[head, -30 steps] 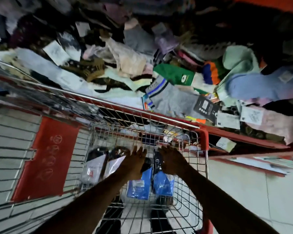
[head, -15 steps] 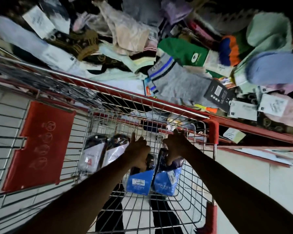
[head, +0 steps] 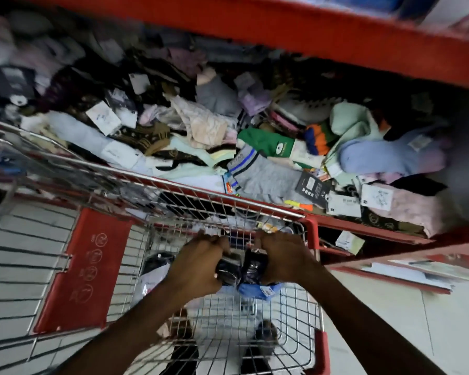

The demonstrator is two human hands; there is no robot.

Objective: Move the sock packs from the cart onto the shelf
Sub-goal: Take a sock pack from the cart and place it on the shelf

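Nearest, two bare forearms reach up from the bottom edge into the wire cart, whose red-capped corner stands at about 3 o'clock of the hands. The left hand is closed around a dark sock pack; the right hand is clamped on a second dark pack with a blue card hanging below it. Fingers and knuckles hide most of both packs, so their print cannot be read. At 9 o'clock of the left hand, another pack in clear wrap lies in the cart, partly hidden by the forearm. Through the mesh below, dark blurred shapes, perhaps shoes, are hard to make out. A red panel with faint symbols hangs on the cart's folded flap at 9 o'clock. Pale floor tiles show at 4 o'clock. Beyond the cart's far rim, at 12 o'clock, the red-edged shelf holds a jumbled heap of socks, among them a grey sock and a green one. Farther in, the heap goes dark and smeared. A red upper shelf crosses the top.
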